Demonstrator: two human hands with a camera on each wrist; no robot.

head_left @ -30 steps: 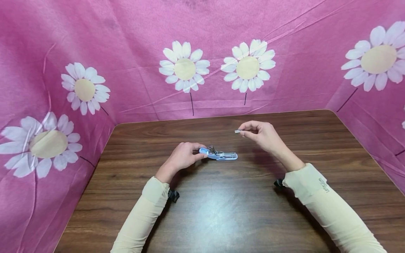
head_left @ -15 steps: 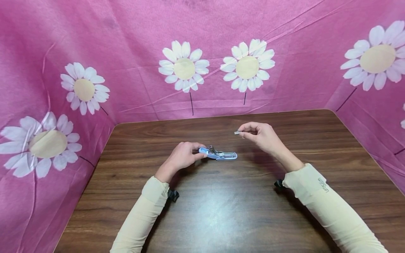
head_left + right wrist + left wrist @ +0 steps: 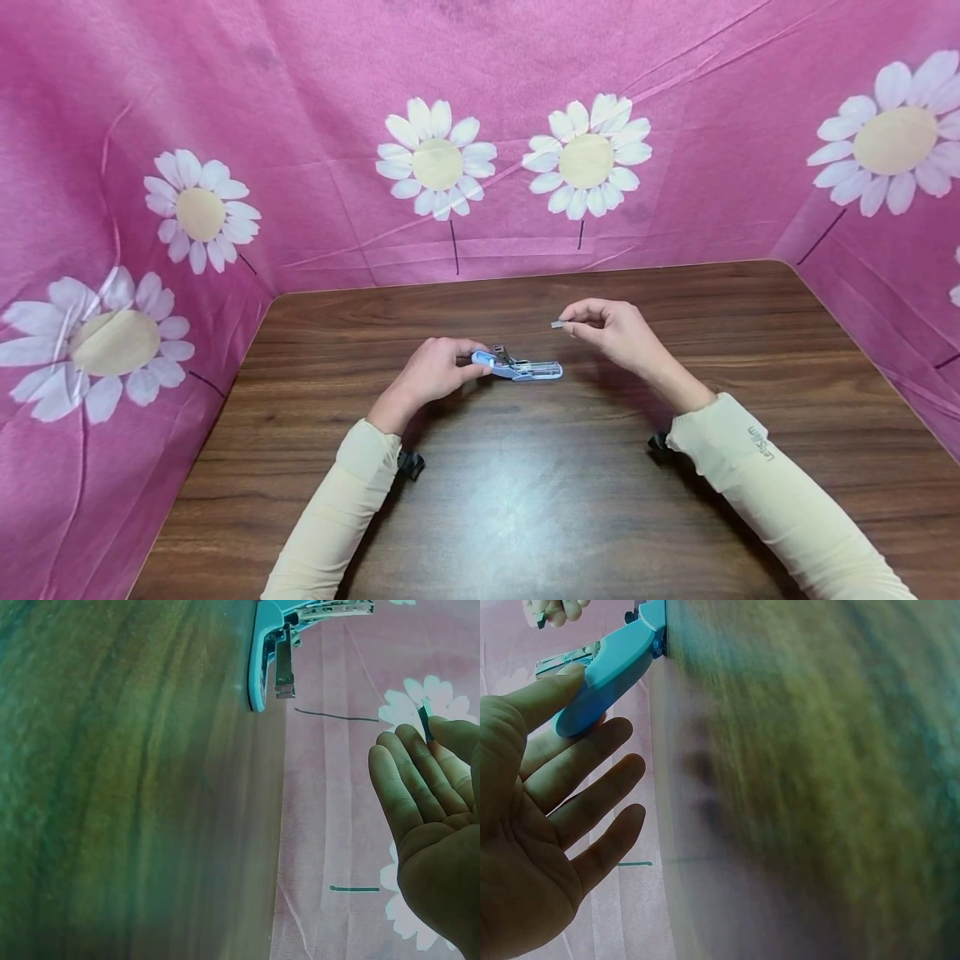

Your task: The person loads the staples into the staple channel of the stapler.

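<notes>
A light blue stapler (image 3: 517, 369), opened up with its metal magazine showing, lies on the table in the head view. My left hand (image 3: 435, 369) pinches its left end between thumb and fingers; in the left wrist view the thumb presses on the blue body (image 3: 611, 675) while the other fingers spread loosely. Above and to the right of the stapler, my right hand (image 3: 611, 333) holds a small grey strip of staples (image 3: 557, 324) between thumb and fingertips. That strip (image 3: 425, 721) appears as a thin dark piece in the right wrist view, apart from the stapler.
The brown wood-grain table (image 3: 480, 500) reaches back to a pink cloth (image 3: 315, 108) with large white daisies, which surrounds it at the back and sides. Black wrist straps (image 3: 411, 464) show below both cream sleeves (image 3: 330, 517).
My right hand has come slightly down and to the left with the staple strip, nearer the stapler. The left hand and the stapler have stayed in place.
</notes>
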